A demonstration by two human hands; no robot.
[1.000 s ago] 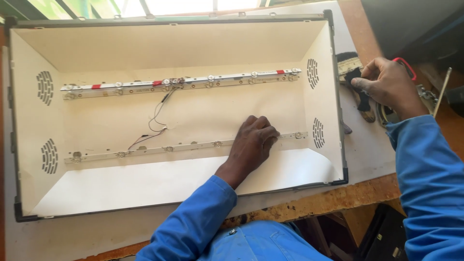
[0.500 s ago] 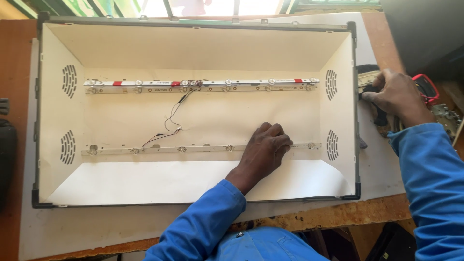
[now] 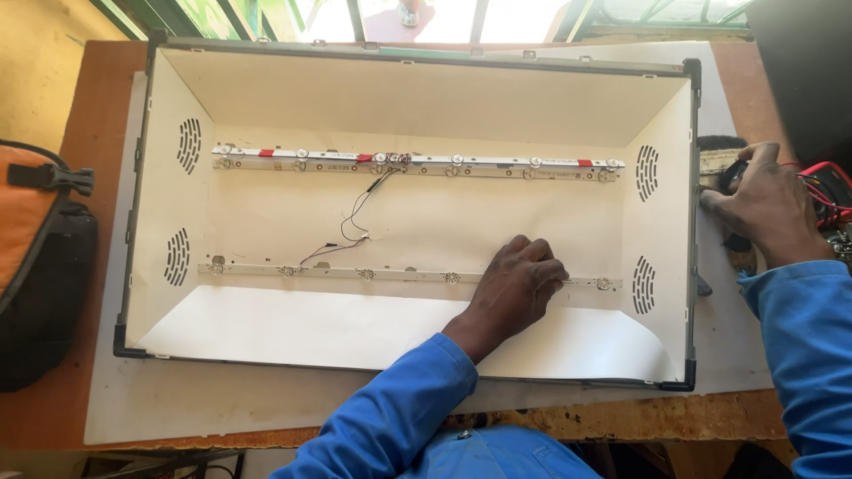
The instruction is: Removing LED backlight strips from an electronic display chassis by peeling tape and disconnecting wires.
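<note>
Hands split: left hand (image 3: 515, 286) at 5 o'clock in white panel (image 3: 426, 106), fingers curled, pressing lower light strip (image 3: 373, 274). Right hand (image 3: 763, 208) at 3 o'clock outside panel, closed over brush (image 3: 721, 164); grip unclear. Orange bag (image 3: 35, 248) at 9 o'clock.

Opened flat-screen panel (image 3: 417, 98) on table centre, rectangular, white inside w/ dark frame. No pkgs, labels, signs.

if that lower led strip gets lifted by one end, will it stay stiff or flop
The lower strip looks long, thin and narrow, so it would likely bow or sag if lifted by one end. It probably weighs little for its length. The thin wires running to it from the upper strip could tug or snap. The left hand rests on it near its right end.
</note>
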